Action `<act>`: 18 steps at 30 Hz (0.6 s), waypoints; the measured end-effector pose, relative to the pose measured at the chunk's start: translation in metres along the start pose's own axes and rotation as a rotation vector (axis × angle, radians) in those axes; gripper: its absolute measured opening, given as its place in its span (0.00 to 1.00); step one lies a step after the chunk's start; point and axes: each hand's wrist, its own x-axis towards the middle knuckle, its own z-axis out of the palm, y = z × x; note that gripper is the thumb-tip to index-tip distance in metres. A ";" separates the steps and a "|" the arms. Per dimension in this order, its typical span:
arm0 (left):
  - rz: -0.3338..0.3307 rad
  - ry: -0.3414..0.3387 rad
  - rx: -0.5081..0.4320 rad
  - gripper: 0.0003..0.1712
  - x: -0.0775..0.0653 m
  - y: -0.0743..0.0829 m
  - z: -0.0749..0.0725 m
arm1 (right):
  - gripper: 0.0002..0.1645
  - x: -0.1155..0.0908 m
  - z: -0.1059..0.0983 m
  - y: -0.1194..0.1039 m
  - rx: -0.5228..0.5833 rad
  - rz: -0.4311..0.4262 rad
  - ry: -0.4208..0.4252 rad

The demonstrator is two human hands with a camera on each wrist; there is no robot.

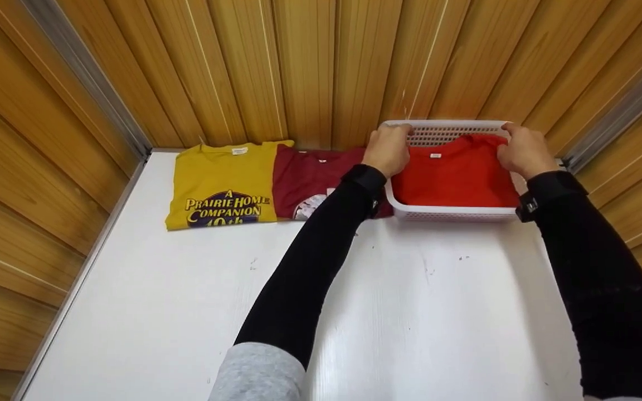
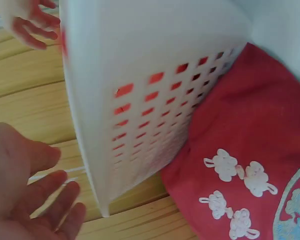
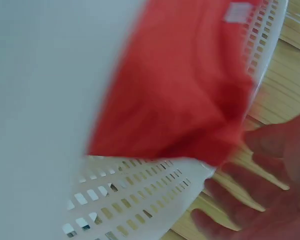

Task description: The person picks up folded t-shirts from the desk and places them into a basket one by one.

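Observation:
A white plastic basket (image 1: pixel 455 210) with perforated walls stands against the back wall, holding a folded red T-shirt (image 1: pixel 455 175). My left hand (image 1: pixel 389 150) is at the basket's back left corner; in the left wrist view, its loosely bent fingers (image 2: pixel 65 200) are apart from the wall. At the right side is my right hand (image 1: pixel 527 150). Its fingers are spread in the right wrist view, with the thumb close to the shirt's blurred corner; contact is unclear. Left of the basket lies a folded dark red shirt (image 1: pixel 293 184), partly hidden by my left arm.
A folded yellow T-shirt (image 1: pixel 226 172) with printed lettering lies at the left, against the dark red one. All stand on a white tabletop (image 1: pixel 187 301). Wood-patterned panels (image 1: pixel 310 72) enclose the back and both sides.

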 end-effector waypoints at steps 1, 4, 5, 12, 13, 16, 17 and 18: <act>0.011 -0.008 0.008 0.23 -0.001 0.001 -0.001 | 0.39 -0.001 0.000 0.001 -0.015 0.004 -0.025; 0.041 -0.032 -0.009 0.23 -0.005 0.004 -0.006 | 0.37 -0.006 -0.001 0.003 -0.053 -0.014 -0.050; 0.052 -0.045 -0.029 0.23 -0.008 0.006 -0.008 | 0.36 -0.008 -0.002 0.004 -0.058 -0.026 -0.051; 0.195 -0.143 -0.142 0.19 -0.034 0.015 -0.025 | 0.32 -0.033 -0.008 -0.001 -0.062 -0.166 -0.100; 0.220 -0.159 -0.139 0.19 -0.039 0.016 -0.027 | 0.32 -0.038 -0.008 -0.002 -0.061 -0.187 -0.121; 0.286 -0.215 -0.125 0.18 -0.055 0.017 -0.026 | 0.29 -0.051 -0.003 -0.003 -0.093 -0.256 -0.174; 0.318 -0.227 -0.112 0.18 -0.060 0.017 -0.024 | 0.28 -0.055 -0.001 -0.003 -0.102 -0.275 -0.189; 0.344 -0.245 -0.102 0.17 -0.065 0.017 -0.022 | 0.26 -0.059 0.002 -0.002 -0.114 -0.289 -0.205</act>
